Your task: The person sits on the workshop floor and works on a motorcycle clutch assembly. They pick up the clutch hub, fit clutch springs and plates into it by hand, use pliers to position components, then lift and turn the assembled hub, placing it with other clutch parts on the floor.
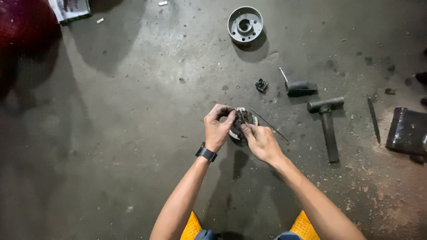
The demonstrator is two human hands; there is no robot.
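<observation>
Left hand (217,128) and right hand (261,142), fingers curled closed, jointly grip a round metal part (242,122) held above the concrete floor (124,124), with a hammer (328,125) lying nearby to the right

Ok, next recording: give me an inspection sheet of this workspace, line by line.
Surface: stained concrete floor, dusty at right.
Job's things: round metal part held above the floor in both hands; thin metal rod beside it.
Clutter: grey metal hub, hammer, small black piece, black-handled tool, dark flat bar, dark block.
Grippers: left hand, wristwatch on that wrist, grips the part's rim; right hand pinches at its centre.
Cables: nothing seen.
Surroundings: dark red object, printed packet at top left.
</observation>
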